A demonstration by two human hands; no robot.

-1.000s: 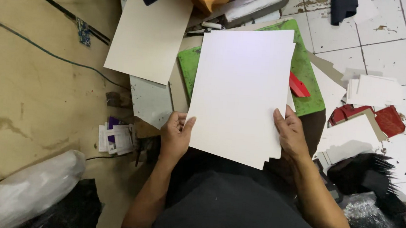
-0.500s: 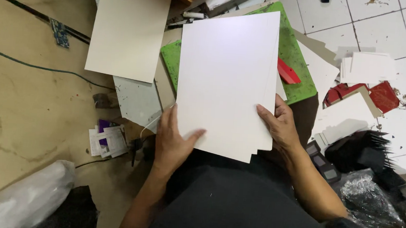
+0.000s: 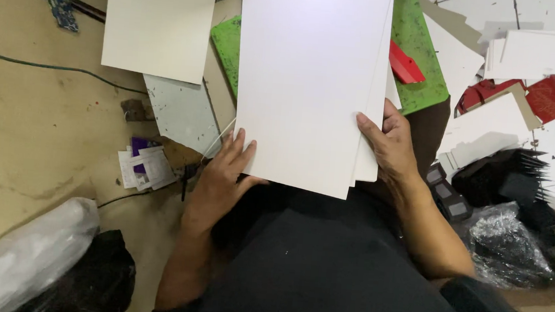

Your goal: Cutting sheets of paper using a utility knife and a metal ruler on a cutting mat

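A stack of large white paperboard sheets (image 3: 306, 79) is held up in front of me over a green cutting mat (image 3: 423, 62). My right hand (image 3: 387, 141) grips the stack's lower right edge, thumb on top, where the sheets fan out slightly. My left hand (image 3: 223, 171) holds the lower left corner from below, fingers spread under the sheets. The sheets hide most of the mat.
A cream sheet (image 3: 159, 21) lies on the brown floor at upper left, with a grey board (image 3: 178, 112) below it. A red tool (image 3: 403, 65) rests on the mat. White and red card pieces (image 3: 528, 70) lie at right, black plastic bags (image 3: 508, 240) beside them.
The stack has come closer and higher in view. My left hand has slid from the sheets' side edge to beneath the lower left corner.
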